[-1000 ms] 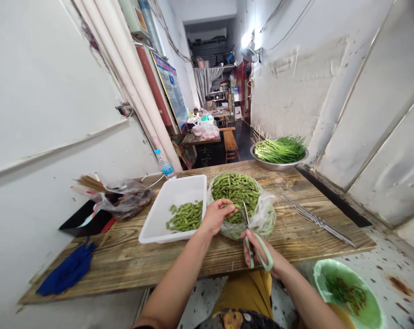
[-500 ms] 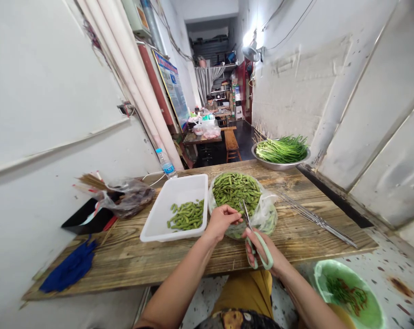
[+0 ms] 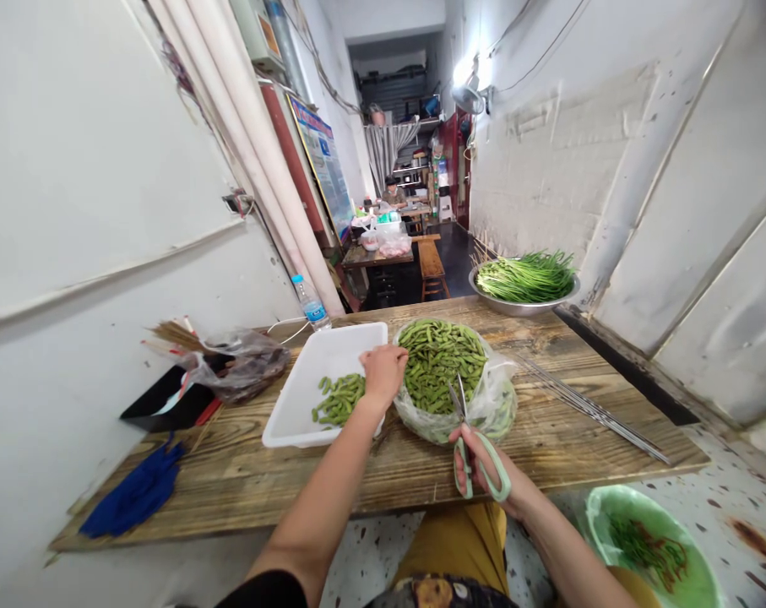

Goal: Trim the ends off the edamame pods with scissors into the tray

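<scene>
My right hand (image 3: 477,463) grips a pair of scissors (image 3: 497,469) with pale green handles. Its blades point up and stand slightly apart in front of a clear plastic bag (image 3: 500,405) full of green edamame pods (image 3: 442,359). My left hand (image 3: 384,371) is over the right rim of a white plastic tray (image 3: 287,422), left of the bag. Its fingers curl away from me and are partly hidden, so whether it holds a pod is unclear. Inside the tray lies a smaller pile of pods (image 3: 339,399), partly covered by my left forearm.
Metal skewers (image 3: 594,405) lie on the wooden table (image 3: 243,481) at right, near a steel bowl of green stalks (image 3: 525,279). Leftward are a water bottle (image 3: 312,304), a black box (image 3: 160,405) and blue cloth (image 3: 133,490). A green-lined bin (image 3: 692,540) stands on the floor.
My left hand has moved left and away from me, from beside the scissor blades to the tray's right rim. My right hand still holds the scissors in about the same place.
</scene>
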Demonstrator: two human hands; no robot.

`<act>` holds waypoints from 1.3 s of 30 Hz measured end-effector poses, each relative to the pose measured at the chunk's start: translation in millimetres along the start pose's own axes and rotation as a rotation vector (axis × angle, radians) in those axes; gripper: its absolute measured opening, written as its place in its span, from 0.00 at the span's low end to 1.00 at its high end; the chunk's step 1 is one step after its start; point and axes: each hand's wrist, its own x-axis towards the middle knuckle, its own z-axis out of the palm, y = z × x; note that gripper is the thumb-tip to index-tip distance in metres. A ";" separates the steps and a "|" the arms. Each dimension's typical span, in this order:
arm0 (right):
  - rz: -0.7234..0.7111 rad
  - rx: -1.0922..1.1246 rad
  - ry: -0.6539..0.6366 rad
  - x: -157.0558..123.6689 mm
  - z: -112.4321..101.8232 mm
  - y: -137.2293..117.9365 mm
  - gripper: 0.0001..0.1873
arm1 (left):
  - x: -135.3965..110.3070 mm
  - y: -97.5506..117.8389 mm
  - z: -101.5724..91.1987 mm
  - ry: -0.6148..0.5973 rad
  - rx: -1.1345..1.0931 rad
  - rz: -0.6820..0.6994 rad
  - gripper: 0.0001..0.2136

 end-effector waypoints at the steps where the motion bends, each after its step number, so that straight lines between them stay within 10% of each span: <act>1: 0.008 -0.010 0.010 -0.6 0.7 -1.7 0.26 | 8.8 5.6 9.7 -0.063 -0.025 0.062 0.10; 11: 0.033 -0.091 0.061 -6.9 -2.4 -2.3 0.28 | 57.3 25.7 65.1 -0.258 0.008 0.063 0.10; 18: 0.040 -0.100 0.056 -3.0 0.1 -7.7 0.29 | 33.6 26.7 42.2 -0.205 -0.262 0.009 0.10; 25: 0.004 -0.196 0.122 3.0 0.2 -13.5 0.31 | -19.9 32.8 18.7 -0.495 -0.831 -0.190 0.10; 39: -0.082 -0.390 0.119 0.0 1.8 -12.2 0.25 | -40.4 41.3 13.2 -0.701 -1.024 -0.255 0.08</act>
